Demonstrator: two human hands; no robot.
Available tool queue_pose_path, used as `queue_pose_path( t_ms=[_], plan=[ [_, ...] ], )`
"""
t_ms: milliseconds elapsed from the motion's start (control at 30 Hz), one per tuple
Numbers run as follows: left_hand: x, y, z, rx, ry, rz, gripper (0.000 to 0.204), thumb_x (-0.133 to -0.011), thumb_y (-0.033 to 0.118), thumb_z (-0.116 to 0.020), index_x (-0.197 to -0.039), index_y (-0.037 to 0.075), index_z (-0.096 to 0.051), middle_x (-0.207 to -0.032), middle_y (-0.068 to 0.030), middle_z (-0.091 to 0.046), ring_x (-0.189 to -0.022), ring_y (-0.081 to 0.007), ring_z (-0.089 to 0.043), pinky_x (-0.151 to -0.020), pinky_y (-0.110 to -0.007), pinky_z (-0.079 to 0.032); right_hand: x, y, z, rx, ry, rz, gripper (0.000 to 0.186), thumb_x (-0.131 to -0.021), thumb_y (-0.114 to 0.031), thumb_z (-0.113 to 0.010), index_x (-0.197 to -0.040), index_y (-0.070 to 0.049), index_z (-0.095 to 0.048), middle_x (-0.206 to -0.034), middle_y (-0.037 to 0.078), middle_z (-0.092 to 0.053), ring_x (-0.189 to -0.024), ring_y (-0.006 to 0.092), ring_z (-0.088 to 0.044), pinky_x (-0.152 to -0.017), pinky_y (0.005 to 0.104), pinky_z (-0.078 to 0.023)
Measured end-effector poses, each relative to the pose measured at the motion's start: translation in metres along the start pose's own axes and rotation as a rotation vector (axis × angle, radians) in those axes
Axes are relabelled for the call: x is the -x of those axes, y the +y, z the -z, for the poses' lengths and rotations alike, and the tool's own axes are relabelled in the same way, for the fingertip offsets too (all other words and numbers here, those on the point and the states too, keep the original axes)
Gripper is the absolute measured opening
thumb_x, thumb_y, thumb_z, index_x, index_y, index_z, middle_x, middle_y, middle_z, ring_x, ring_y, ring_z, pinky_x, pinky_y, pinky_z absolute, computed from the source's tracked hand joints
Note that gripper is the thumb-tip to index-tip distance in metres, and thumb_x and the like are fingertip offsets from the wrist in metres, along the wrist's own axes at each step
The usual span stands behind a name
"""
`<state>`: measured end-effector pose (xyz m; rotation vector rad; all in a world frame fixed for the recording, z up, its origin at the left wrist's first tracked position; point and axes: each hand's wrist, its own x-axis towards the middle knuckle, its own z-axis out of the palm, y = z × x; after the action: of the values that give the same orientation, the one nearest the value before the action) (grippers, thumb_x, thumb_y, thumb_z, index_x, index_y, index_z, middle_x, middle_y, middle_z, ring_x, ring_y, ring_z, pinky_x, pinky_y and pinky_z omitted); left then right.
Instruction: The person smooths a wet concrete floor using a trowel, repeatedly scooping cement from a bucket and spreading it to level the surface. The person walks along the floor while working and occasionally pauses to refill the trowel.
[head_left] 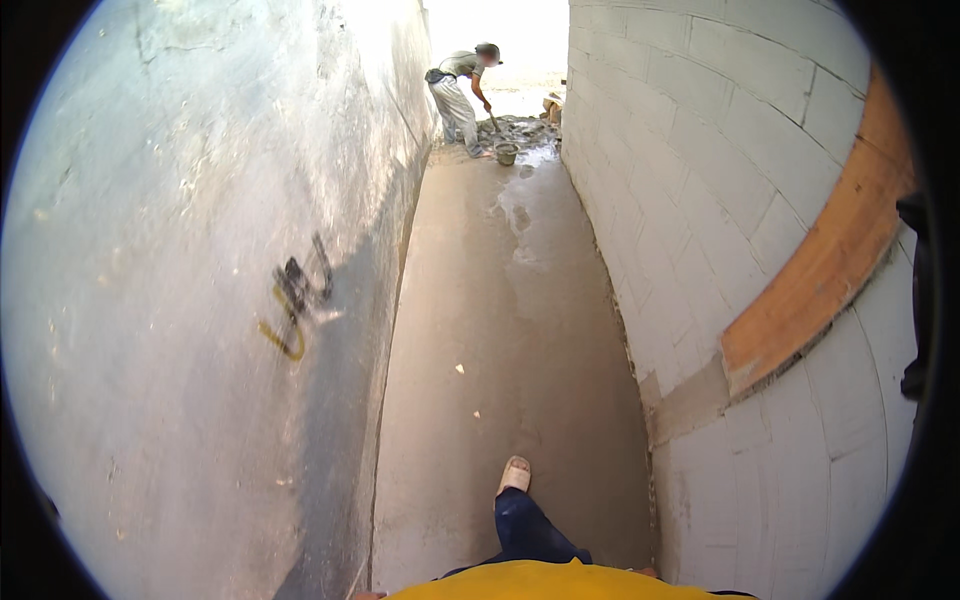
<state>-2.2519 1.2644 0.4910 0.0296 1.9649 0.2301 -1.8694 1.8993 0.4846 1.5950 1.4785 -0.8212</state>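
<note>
I look down a narrow passage with a smooth concrete floor (500, 330). My yellow top fills the bottom middle, with my sandalled foot (514, 476) in front of it. Only small bits of my left hand (368, 596) and my right hand (644, 574) show beside my top at the lower edge; their fingers and anything in them are hidden. At the far end, a bent-over co-worker (458, 90) holds a long-handled tool (494, 122) in a rough grey heap (530, 131), beside a bucket (506, 154).
A pale, marked wall (180, 250) bounds the left side. A grey block wall (680, 200) bounds the right, with an orange-brown wooden piece (810, 280) along it. Bright light fills the far opening, and wet patches (520, 220) lie on the floor toward it.
</note>
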Motion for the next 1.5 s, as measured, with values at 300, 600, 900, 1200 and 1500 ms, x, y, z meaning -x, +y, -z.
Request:
queue_pose_path(
  t_ms=[300,600,900,1200,1500],
  plan=[
    [-0.012,0.226,0.129,0.931,0.121,0.184,0.044,-0.099,0.038,-0.059,-0.127,0.005,-0.066,-0.115,-0.0112,-0.075,-0.104,-0.0213,-0.069,-0.085,-0.041,-0.054,-0.029,-0.394,0.223,-0.002,0.277,0.457,0.079,-0.085,-0.039,-0.072,-0.138,0.014,-0.049,-0.134,0.034,-0.060,-0.128,0.0423,-0.059,-0.108,0.0424,-0.047],
    [-0.174,0.398,0.330,1.079,0.198,-0.013,0.043,-0.097,0.036,-0.063,-0.129,0.007,-0.065,-0.116,-0.0082,-0.075,-0.107,-0.0216,-0.068,-0.086,-0.042,-0.050,0.102,-0.816,0.355,-0.119,0.401,0.830,0.069,-0.088,-0.039,-0.064,-0.139,0.005,-0.047,-0.125,0.035,-0.064,-0.120,0.0490,-0.061,-0.103,0.0511,-0.048],
    [-0.291,0.478,0.545,0.862,0.142,0.185,0.034,-0.096,0.035,-0.061,-0.117,0.011,-0.072,-0.100,-0.0020,-0.076,-0.088,-0.0154,-0.068,-0.070,-0.038,-0.052,-0.004,-0.831,0.422,-0.560,0.339,0.285,0.076,-0.090,-0.030,-0.065,-0.148,0.013,-0.039,-0.150,0.034,-0.047,-0.140,0.0439,-0.049,-0.114,0.0429,-0.039],
    [-0.401,0.663,0.796,0.797,0.388,-0.037,0.033,-0.096,0.032,-0.062,-0.112,0.005,-0.074,-0.099,-0.0054,-0.077,-0.084,-0.0147,-0.069,-0.065,-0.030,-0.053,-0.140,-0.826,0.457,-0.033,0.058,0.101,0.074,-0.096,-0.037,-0.063,-0.149,0.010,-0.041,-0.143,0.029,-0.055,-0.124,0.0377,-0.059,-0.104,0.0428,-0.046],
    [-0.424,0.981,0.932,0.135,-0.018,-0.206,0.065,-0.093,0.061,-0.065,-0.100,-0.003,-0.073,-0.091,-0.0131,-0.073,-0.086,-0.0199,-0.068,-0.082,-0.033,-0.051,-0.164,-1.190,0.690,-0.443,0.241,0.435,0.079,-0.084,-0.043,-0.074,-0.132,0.017,-0.053,-0.124,0.035,-0.065,-0.120,0.0427,-0.064,-0.099,0.0443,-0.050]
  ],
)
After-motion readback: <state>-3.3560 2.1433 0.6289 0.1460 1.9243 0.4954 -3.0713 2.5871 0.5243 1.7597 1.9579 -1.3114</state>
